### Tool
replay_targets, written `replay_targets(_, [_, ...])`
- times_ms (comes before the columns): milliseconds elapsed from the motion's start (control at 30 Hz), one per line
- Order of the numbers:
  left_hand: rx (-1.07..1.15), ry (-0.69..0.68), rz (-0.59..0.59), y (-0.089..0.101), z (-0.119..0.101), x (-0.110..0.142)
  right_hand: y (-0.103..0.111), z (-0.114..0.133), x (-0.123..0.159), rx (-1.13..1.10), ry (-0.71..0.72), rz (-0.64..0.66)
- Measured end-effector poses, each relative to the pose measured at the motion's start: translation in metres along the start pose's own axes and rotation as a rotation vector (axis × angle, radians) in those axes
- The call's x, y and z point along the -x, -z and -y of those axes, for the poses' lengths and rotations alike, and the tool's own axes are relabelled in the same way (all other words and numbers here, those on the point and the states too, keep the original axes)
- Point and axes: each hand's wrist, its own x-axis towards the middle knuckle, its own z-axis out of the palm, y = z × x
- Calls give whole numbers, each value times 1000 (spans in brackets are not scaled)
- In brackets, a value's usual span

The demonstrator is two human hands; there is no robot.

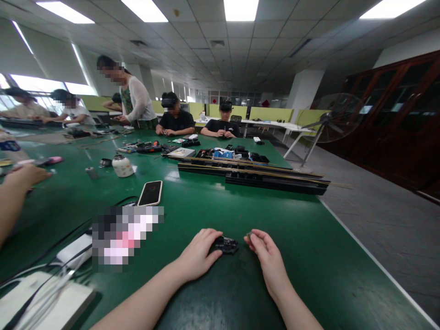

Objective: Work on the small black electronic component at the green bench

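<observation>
A small black part (pixel 227 245) with a jagged outline lies on the green table (pixel 237 206) in front of me; its exact kind is unclear. Around its left end, my left hand (pixel 202 252) grips it between thumb and fingers. Just to the right, my right hand (pixel 266 252) pinches a tiny greyish piece (pixel 249 235) between thumb and fingertips. That piece is too small to name and is mostly covered by the fingers. A short gap separates it from the black part.
Long black rails (pixel 278 183) with thin brass-coloured rods lie across the table. A phone (pixel 150 193), a white jar (pixel 122 166) and a white power strip (pixel 41 302) with cables are on the left. Another person's hand (pixel 27 176) reaches in there. Co-workers sit across the table.
</observation>
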Motion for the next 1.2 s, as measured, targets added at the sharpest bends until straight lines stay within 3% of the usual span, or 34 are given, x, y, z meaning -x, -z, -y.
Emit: replay_targets(1200, [-15,-4,-3,-1,2,0,-2,5,4,0,-33,3])
